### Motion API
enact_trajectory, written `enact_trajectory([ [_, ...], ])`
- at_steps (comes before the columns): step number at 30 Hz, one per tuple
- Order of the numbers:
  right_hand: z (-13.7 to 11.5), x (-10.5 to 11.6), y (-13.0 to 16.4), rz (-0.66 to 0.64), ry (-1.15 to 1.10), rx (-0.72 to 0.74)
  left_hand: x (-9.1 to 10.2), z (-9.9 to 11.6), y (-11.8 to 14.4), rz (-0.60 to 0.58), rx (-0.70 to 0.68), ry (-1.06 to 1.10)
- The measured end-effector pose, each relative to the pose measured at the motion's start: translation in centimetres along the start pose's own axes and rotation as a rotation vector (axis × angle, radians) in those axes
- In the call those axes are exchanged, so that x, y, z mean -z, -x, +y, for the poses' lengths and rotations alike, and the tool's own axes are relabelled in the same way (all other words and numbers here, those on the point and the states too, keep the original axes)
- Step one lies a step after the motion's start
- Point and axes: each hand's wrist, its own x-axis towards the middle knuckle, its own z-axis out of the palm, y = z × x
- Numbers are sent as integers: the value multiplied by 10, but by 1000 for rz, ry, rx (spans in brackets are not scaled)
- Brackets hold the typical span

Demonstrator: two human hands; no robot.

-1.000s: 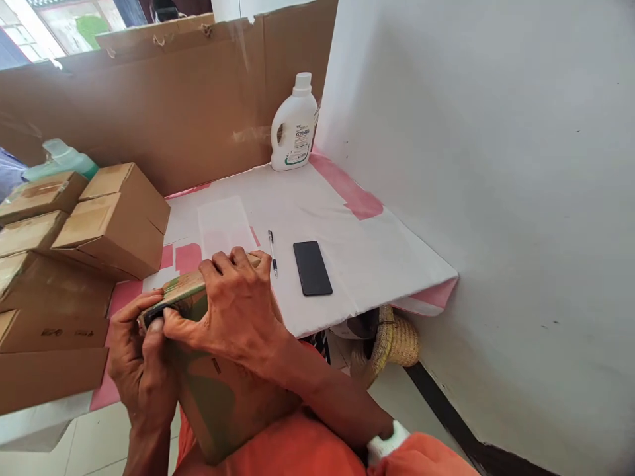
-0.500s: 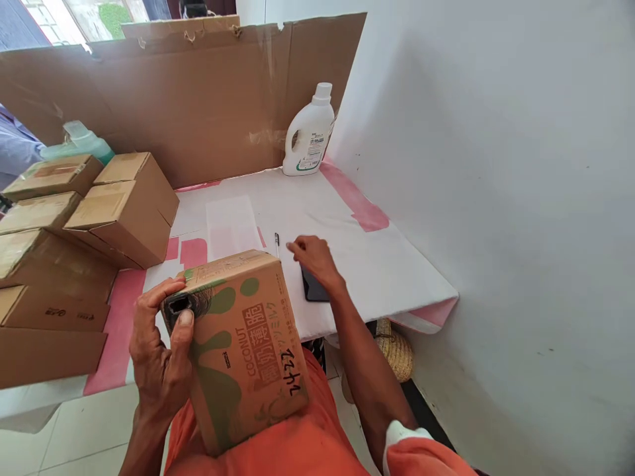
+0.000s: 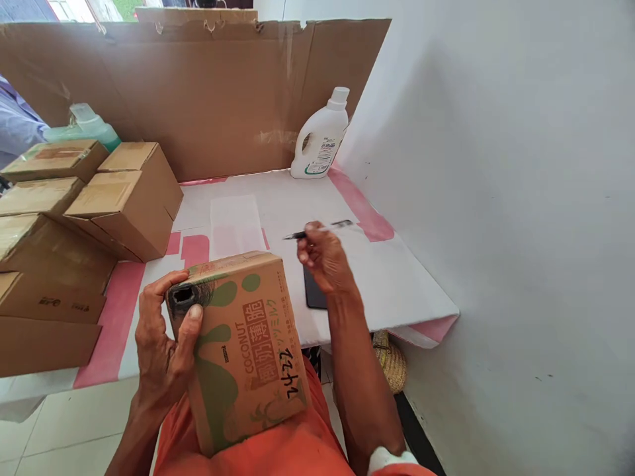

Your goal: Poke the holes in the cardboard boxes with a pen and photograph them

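Pinched between thumb and fingers of my right hand (image 3: pixel 325 256): a pen (image 3: pixel 296 235), centre of frame, dark tip pointing left, clear of the carton, other end angled to the right and blurred. My left hand (image 3: pixel 166 340), lower left of centre, is closed on the upper left corner of a carton (image 3: pixel 233 360); fingers wrap over the top edge, thumb lies on the printed face just beside a dark-rimmed hole (image 3: pixel 184 297).

Carton sits tilted at lower centre, its lower part against my orange clothing (image 3: pixel 268 449). Face carries green blotches, the word COCONUT, and a black handwritten number, 2422, running up near the right edge.

Below my right hand, a dark phone (image 3: pixel 315 294) lies on the white-covered table (image 3: pixel 397 284), partly hidden by my wrist. Stacked brown boxes (image 3: pixel 141 211) fill the left of the frame, a teal bottle (image 3: pixel 92 129) behind them. White jug (image 3: pixel 322 142) stands upper centre-right, before a tall cardboard panel (image 3: pixel 198 99). Woven straw item (image 3: pixel 391 362) shows below the table edge, lower right.
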Motion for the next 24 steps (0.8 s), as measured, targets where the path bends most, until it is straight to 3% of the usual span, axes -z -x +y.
enact_trajectory([
  [2,-28,1,26,-37,-313,122,-3,3,0,-8,-23,0],
  [4,-46,-9,55,-188,-442,150,-5,7,1,-19,-49,-2],
  [7,-50,-36,92,-414,-539,185,-6,12,4,-47,-70,7],
  [9,-40,-54,106,-476,-571,249,-6,13,5,-57,-88,11],
  [13,-21,-74,112,-410,-529,367,-6,11,6,-69,-138,-7],
  [16,-19,-74,111,-345,-472,414,-8,10,4,-78,-148,-1],
  [24,-19,-74,110,-375,-256,472,-6,6,0,-110,-157,20],
])
